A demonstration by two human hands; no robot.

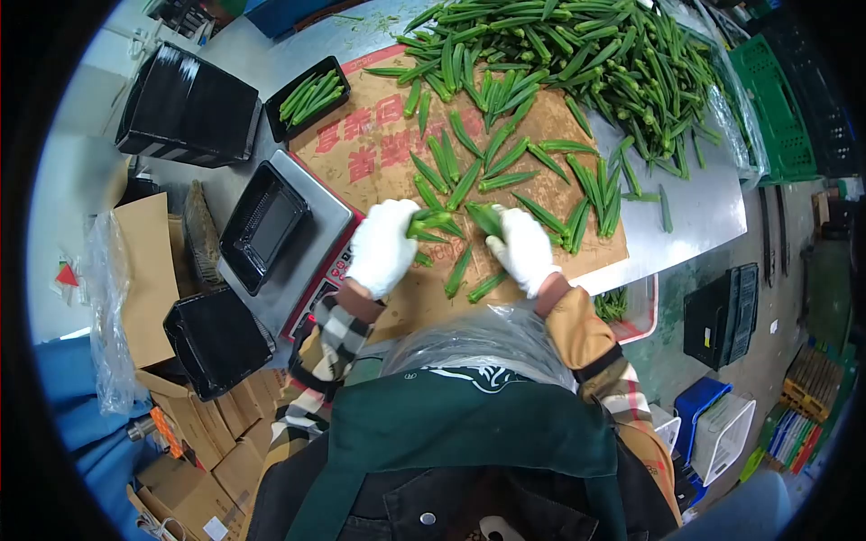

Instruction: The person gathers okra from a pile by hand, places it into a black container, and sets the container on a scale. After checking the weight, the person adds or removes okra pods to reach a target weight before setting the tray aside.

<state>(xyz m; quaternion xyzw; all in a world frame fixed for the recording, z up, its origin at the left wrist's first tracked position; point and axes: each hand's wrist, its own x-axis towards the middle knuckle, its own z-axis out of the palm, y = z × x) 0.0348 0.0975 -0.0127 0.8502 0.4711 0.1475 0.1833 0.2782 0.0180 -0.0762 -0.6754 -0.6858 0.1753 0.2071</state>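
Note:
My left hand (382, 248), in a white glove, is closed around several okra pods (435, 222) that stick out to the right. Gloved in white as well, my right hand (524, 243) grips an okra pod (484, 219) between thumb and fingers. Both hands hover low over a flattened cardboard sheet (415, 302) with red printing. Loose okra (510, 155) lies scattered on the cardboard beyond my hands. To the left, a black plastic tray (264, 225) rests on a scale (317, 279) and holds nothing.
A big okra heap (622, 63) covers the far right of the metal table (713, 207). One black tray of okra (308, 97) sits at the far left. Stacks of black trays (189, 106) stand beside it. A green crate (774, 108) is at the right.

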